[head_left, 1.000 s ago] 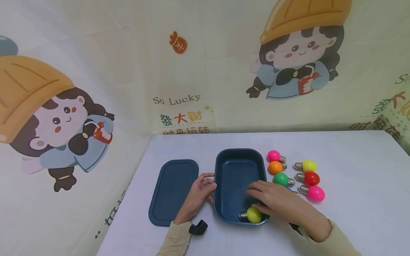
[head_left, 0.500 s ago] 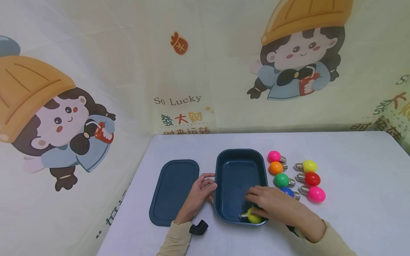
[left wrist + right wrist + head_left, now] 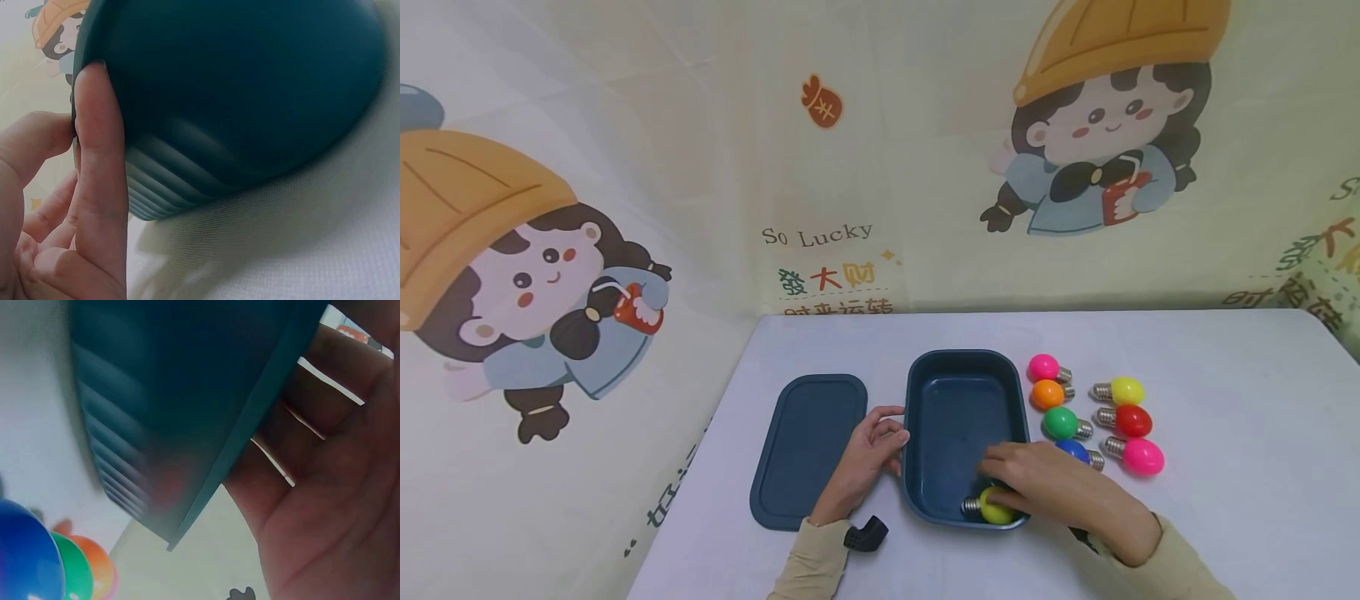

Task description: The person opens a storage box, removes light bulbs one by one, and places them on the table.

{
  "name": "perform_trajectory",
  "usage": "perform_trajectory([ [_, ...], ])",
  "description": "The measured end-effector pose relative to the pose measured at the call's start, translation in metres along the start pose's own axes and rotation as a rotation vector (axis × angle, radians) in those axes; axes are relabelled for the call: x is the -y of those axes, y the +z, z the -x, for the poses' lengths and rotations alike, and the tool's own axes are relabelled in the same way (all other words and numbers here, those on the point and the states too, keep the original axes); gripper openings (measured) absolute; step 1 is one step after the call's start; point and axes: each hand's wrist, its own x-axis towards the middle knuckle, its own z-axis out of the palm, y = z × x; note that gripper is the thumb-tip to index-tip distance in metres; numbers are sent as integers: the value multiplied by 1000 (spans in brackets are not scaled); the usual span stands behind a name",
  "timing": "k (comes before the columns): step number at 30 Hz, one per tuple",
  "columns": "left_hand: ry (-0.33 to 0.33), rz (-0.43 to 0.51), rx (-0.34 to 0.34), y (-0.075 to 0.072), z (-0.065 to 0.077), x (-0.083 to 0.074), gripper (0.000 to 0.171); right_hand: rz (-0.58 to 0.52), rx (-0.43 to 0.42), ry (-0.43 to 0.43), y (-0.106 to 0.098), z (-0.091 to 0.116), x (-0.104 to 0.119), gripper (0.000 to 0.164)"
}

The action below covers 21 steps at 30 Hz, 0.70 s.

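Note:
A dark blue rectangular box (image 3: 962, 417) stands on the table, its inside facing up. My left hand (image 3: 871, 454) rests its fingertips against the box's left side, right at the rim; in the left wrist view one finger (image 3: 100, 112) lies along the outer wall. Over the right wall my right hand (image 3: 1037, 479) reaches in, its thumb on a yellow-green light bulb (image 3: 1000, 512) in the near right corner. The bulb lies on its side with its metal base to the left. The other right-hand fingers extend over the box floor, apart from the bulb.
A flat dark blue lid (image 3: 797, 450) lies left of the box. To the right lie several bulbs in two columns: pink (image 3: 1043, 367), orange (image 3: 1045, 395), green (image 3: 1060, 423) and blue (image 3: 1072, 452); then yellow (image 3: 1127, 391), red (image 3: 1133, 421) and pink (image 3: 1144, 457).
My right hand has come slightly lower in the box, its thumb now over the yellow-green bulb, and more of the blue bulb shows. The left hand and the box hold their place.

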Motion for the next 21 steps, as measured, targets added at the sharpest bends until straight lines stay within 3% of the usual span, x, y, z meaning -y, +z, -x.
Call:
perform_trajectory([
  [21,-14,5,12,0,1,-1,46,-148,91,50,7,-8,5,19],
])
